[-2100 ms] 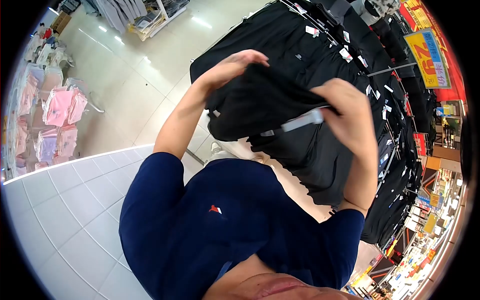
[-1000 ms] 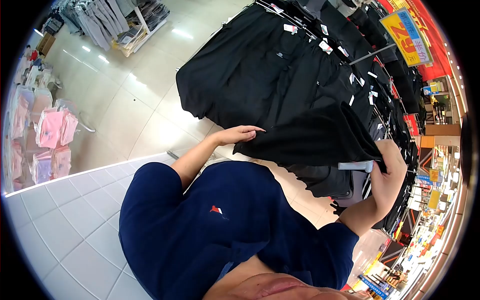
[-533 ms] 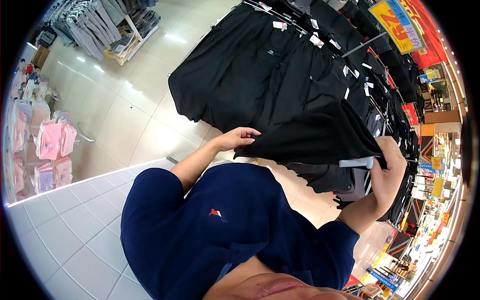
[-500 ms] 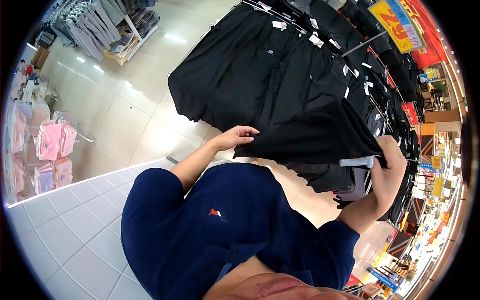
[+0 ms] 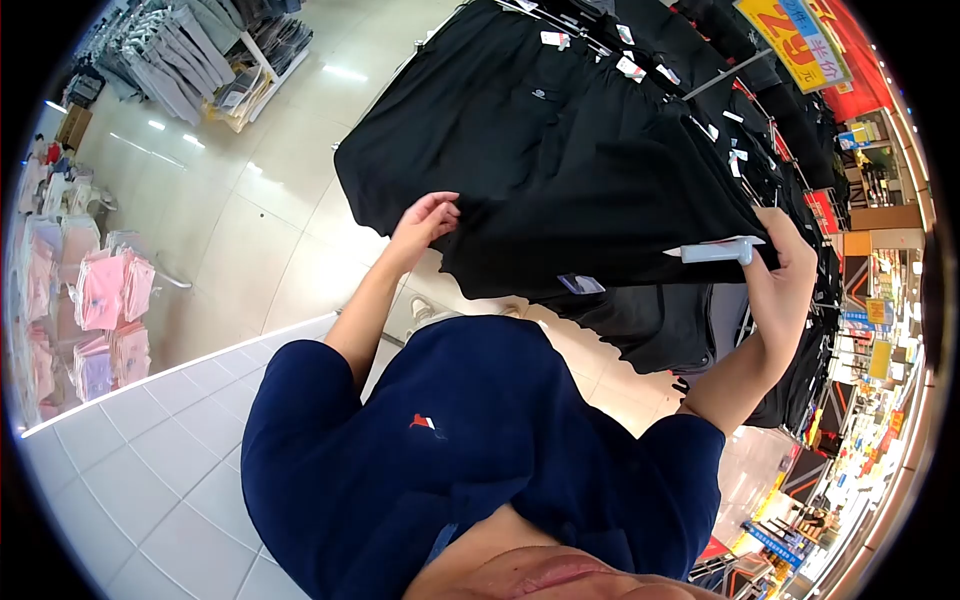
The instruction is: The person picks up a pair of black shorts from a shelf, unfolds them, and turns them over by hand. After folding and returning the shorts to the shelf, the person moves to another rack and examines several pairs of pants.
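Note:
A black garment, perhaps trousers, is stretched between my two hands in front of the hanging rack. My left hand is closed, its fingers pinching the garment's left edge. At the other end, my right hand is closed on the garment and also holds a pale blue plastic tool with a white pointed tip, pointing left. Part of the right fingers is hidden behind the cloth. A small label shows at the garment's lower edge.
Black clothes with white tags hang on the rack beyond. A yellow price sign stands over it. Pink packaged items hang at left, grey clothes at far left. A white tiled surface lies at lower left.
My left hand has moved up and left, with the garment drawn wider and flatter. My right hand has risen slightly; more of the pale blue tool and the label now show.

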Available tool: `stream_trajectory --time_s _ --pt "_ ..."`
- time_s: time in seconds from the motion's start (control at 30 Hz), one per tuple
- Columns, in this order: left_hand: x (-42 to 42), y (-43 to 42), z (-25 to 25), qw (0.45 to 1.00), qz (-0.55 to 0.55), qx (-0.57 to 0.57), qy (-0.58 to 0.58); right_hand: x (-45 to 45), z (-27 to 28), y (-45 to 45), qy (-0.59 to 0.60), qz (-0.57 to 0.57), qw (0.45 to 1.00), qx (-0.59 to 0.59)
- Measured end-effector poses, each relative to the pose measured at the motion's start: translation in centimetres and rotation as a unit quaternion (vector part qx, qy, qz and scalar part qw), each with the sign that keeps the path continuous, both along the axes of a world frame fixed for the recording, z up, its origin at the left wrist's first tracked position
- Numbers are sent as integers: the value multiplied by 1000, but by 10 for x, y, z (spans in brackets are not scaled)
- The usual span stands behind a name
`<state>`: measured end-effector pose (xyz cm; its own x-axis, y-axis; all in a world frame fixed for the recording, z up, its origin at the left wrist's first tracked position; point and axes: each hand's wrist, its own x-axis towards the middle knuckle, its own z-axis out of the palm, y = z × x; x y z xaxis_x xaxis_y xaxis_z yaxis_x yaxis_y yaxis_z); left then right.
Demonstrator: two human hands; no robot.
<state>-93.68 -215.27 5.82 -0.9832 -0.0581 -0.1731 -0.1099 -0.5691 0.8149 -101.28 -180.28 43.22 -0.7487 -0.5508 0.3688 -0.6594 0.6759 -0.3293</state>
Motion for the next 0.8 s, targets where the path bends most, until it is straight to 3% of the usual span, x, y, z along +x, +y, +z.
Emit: stream_trajectory --time_s 0.03,0.1,0.23,0.3,0.33,0.43,0.5,0.57,0.67,0.7,0.77,0.8 --pt "-2 3 -4 997 5 -40 -63 -1 1 -4 -6 4 1000 16" --pt "-2 9 -46 977 -51 -208 -19 -1 2 -17 8 20 1000 12" --pt "-9 28 -49 978 -23 -204 -24 1 8 -31 6 40 999 21" --pt "-15 26 -41 969 -68 -235 -38 1 9 -36 5 48 999 23" --pt "-17 28 -39 981 -69 -183 2 1 8 -37 5 44 999 28" --pt "-15 19 -12 980 -97 -165 61 0 9 -43 17 30 999 37" --pt "-6 9 3 988 -55 -139 42 -3 9 -39 -19 -8 998 57" --pt "-8 -6 -12 990 5 -105 94 -11 4 -39 30 -26 999 21" --pt "-10 -32 7 960 68 -214 168 -33 12 -28 1 -56 998 23" --pt "-12 -33 25 954 94 -192 209 -46 14 -22 -21 -67 998 4" --pt "-13 -41 62 984 58 -98 140 -70 31 -23 -57 -73 996 3" --pt "-17 -44 68 976 87 -150 129 -89 41 -19 -28 -62 997 36"
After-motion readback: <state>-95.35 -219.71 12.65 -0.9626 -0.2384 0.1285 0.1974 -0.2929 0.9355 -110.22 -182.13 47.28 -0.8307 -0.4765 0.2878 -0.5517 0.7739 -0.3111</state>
